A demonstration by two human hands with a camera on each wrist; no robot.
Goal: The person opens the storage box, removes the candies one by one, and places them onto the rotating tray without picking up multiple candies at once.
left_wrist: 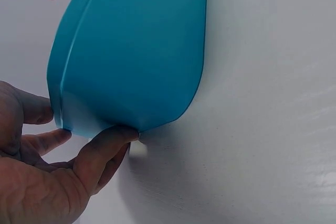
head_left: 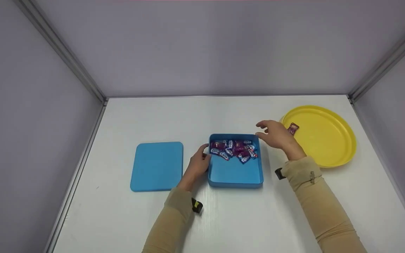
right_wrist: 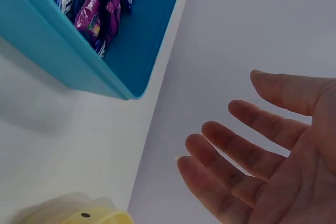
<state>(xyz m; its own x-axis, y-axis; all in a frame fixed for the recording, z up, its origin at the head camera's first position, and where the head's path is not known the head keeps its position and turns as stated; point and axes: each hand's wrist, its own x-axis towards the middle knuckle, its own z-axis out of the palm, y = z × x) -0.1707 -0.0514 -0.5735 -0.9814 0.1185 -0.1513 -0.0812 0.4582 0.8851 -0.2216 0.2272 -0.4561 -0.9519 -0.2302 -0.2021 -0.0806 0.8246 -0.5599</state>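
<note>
A blue square box (head_left: 236, 174) holds several purple and blue wrapped candies (head_left: 237, 148), gathered in its far half. At its left side the left hand (head_left: 198, 163) touches the wall; the left wrist view shows thumb and fingers of that hand (left_wrist: 58, 166) against the edge of the box (left_wrist: 136, 45). Just beyond the box's right wall is the right hand (head_left: 275, 134), with fingers apart and nothing in them, also seen in the right wrist view (right_wrist: 268, 156) away from the box (right_wrist: 84, 61).
A yellow round tray (head_left: 323, 140) lies at the right, with one purple wrapped candy (head_left: 293, 128) at its left part. The flat blue lid (head_left: 157, 166) lies left of the box. Pale walls (head_left: 223, 49) stand behind and at both sides of the white table (head_left: 118, 225).
</note>
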